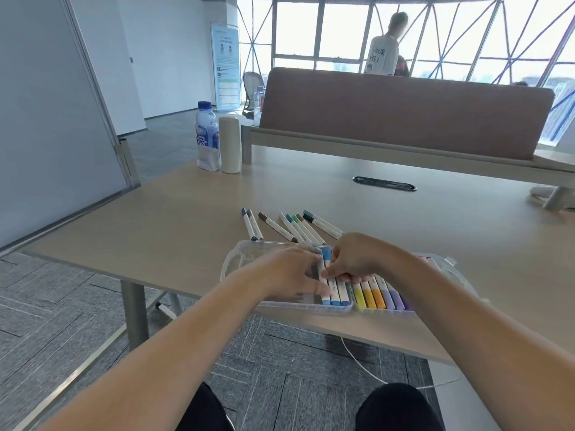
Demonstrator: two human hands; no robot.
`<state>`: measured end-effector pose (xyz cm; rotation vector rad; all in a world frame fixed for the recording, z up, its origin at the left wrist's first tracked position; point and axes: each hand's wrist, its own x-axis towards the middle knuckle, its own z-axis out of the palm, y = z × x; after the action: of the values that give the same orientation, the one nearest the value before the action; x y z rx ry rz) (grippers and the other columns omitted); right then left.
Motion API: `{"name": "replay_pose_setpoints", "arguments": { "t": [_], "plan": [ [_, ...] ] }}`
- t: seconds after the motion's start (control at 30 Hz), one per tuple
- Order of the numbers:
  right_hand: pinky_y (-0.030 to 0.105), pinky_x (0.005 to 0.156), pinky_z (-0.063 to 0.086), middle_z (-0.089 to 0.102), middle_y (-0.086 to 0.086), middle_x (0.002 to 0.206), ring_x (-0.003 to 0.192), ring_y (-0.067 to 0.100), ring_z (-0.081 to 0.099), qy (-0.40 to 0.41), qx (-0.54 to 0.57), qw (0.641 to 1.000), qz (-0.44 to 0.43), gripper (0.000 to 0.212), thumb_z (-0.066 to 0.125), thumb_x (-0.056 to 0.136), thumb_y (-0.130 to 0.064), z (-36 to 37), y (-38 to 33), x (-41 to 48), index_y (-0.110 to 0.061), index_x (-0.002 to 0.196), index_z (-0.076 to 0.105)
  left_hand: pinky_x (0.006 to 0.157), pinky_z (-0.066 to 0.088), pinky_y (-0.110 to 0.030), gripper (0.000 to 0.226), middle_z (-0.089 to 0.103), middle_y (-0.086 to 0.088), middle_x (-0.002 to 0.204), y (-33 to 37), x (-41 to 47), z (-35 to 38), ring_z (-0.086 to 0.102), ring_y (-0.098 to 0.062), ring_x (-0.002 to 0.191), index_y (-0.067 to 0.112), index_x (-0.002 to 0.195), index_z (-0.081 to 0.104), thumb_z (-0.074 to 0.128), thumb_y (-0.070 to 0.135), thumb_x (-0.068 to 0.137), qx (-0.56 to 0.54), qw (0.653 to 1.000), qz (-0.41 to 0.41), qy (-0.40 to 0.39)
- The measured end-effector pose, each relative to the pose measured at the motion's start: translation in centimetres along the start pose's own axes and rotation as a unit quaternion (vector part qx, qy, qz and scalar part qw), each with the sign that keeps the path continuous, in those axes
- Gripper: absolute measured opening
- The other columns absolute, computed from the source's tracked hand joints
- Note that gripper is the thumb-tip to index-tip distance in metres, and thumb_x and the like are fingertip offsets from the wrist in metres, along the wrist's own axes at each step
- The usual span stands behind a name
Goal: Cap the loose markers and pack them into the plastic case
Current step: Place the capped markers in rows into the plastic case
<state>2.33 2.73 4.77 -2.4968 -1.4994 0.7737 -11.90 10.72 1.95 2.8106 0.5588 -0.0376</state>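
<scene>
While my right hand [357, 259] pinches a blue marker [326, 256] into the plastic case [231, 265] and my left hand [286, 272] presses beside it, whether gripping I cannot tell, a crooked seat could jam the row; loose markers [292, 228] wait on the table [186, 206] just beyond

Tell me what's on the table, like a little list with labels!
case: clear plastic case, open, at near edge of light wooden table
packed: blue-capped white markers; yellow, orange, purple markers
loose: white-barrelled markers behind the case
left hand: in case, grip unclear
right hand: fingers curled on blue-capped white markers
</scene>
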Motion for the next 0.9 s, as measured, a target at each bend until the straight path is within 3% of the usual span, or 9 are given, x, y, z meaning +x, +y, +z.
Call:
{"name": "replay_pose_setpoints", "arguments": {
  "t": [0.13,0.2,0.23,0.27,0.37,0.47,0.57,0.7,0.9],
  "plan": [
    [0.023,0.057,0.047,0.064,0.0,0.061,0.05,0.012,0.055,0.001,-0.03,0.999,-0.01,0.028,0.07,0.09,-0.031,-0.2,-0.2,0.1,-0.01,0.072,0.068,0.112,0.035,-0.036,0.06,0.041,0.007,0.153,0.2,-0.3,-0.6,0.041,-0.014,0.137,0.022,0.137,0.055,0.054,0.059,0.091,0.0,1.0,0.001,-0.016],
    [0.025,0.059,0.049,0.066,0.002,0.064,0.052,0.013,0.056,0.007,-0.034,0.999,-0.015,0.029,0.068,0.091,-0.031,-0.5,-0.5,0.2,-0.007,0.076,0.069,0.087,0.051,-0.028,0.054,0.055,0.007,0.139,-0.4,-0.3,-1.1,0.062,-0.009,0.103,0.025,0.136,0.055,0.057,0.055,0.092,-0.062,0.998,-0.029,-0.007],
    [0.025,0.059,0.048,0.066,0.004,0.066,0.053,0.014,0.057,0.014,-0.028,0.999,-0.014,0.029,0.066,0.092,-0.03,-0.8,-0.6,0.4,-0.006,0.077,0.069,0.073,0.054,-0.024,0.052,0.057,0.009,0.132,-0.7,-0.4,-1.4,0.065,-0.006,0.084,0.029,0.136,0.053,0.059,0.054,0.092,-0.111,0.992,-0.05,0.01],
    [0.026,0.06,0.048,0.066,0.006,0.067,0.054,0.016,0.057,0.023,-0.026,0.999,-0.013,0.029,0.066,0.093,-0.029,-1.0,-0.8,0.6,-0.004,0.078,0.07,0.068,0.056,-0.024,0.05,0.059,0.011,0.128,-1.3,-0.6,-1.7,0.065,-0.006,0.077,0.031,0.136,0.053,0.06,0.052,0.091,-0.154,0.985,-0.064,0.036],
    [0.028,0.063,0.049,0.067,0.01,0.068,0.057,0.017,0.057,0.055,-0.041,0.998,-0.014,0.034,0.066,0.093,-0.029,-1.4,-1.9,2.1,0.003,0.086,0.074,0.088,0.05,-0.028,0.036,0.067,0.008,0.118,-3.6,-0.6,-2.7,0.064,-0.009,0.098,0.023,0.123,0.064,0.063,0.042,0.093,-0.222,0.965,-0.061,0.125],
    [0.036,0.079,0.054,0.073,0.017,0.085,0.069,0.021,0.061,0.078,-0.051,0.995,-0.022,0.037,0.065,0.093,-0.031,-1.0,-3.5,4.5,0.005,0.093,0.074,0.076,0.045,-0.019,0.016,0.069,0.007,0.097,-6.0,-1.1,-4.1,0.063,-0.008,0.089,0.019,0.104,0.07,0.063,0.03,0.094,-0.276,0.937,-0.079,0.198],
    [0.037,0.068,0.051,0.068,0.013,0.074,0.068,0.025,0.058,0.118,-0.052,0.991,-0.033,0.031,0.072,0.084,-0.029,-0.3,-6.1,7.4,0.002,0.085,0.072,0.062,0.041,-0.015,0.011,0.07,-0.005,0.089,-8.8,-1.4,-4.9,0.057,-0.011,0.073,0.013,0.092,0.071,0.062,0.02,0.094,-0.306,0.909,-0.117,0.259],
    [0.027,0.053,0.035,0.049,0.002,0.056,0.063,0.026,0.051,0.155,-0.053,0.985,-0.05,0.031,0.072,0.08,-0.03,0.5,-9.8,11.2,-0.012,0.062,0.054,0.064,0.043,-0.024,0.015,0.07,-0.008,0.084,-11.6,-1.7,-5.1,0.054,-0.012,0.066,0.013,0.084,0.069,0.059,0.016,0.095,-0.322,0.892,-0.146,0.283],
    [0.028,0.059,0.037,0.053,0.0,0.067,0.059,0.017,0.05,0.155,-0.075,0.984,-0.045,0.037,0.075,0.081,-0.038,1.2,-13.6,14.7,-0.018,0.067,0.048,0.066,0.044,-0.027,0.014,0.071,-0.011,0.089,-13.9,-1.5,-4.5,0.056,-0.014,0.071,0.011,0.092,0.069,0.057,0.016,0.095,-0.325,0.893,-0.157,0.269]
  ]
}}
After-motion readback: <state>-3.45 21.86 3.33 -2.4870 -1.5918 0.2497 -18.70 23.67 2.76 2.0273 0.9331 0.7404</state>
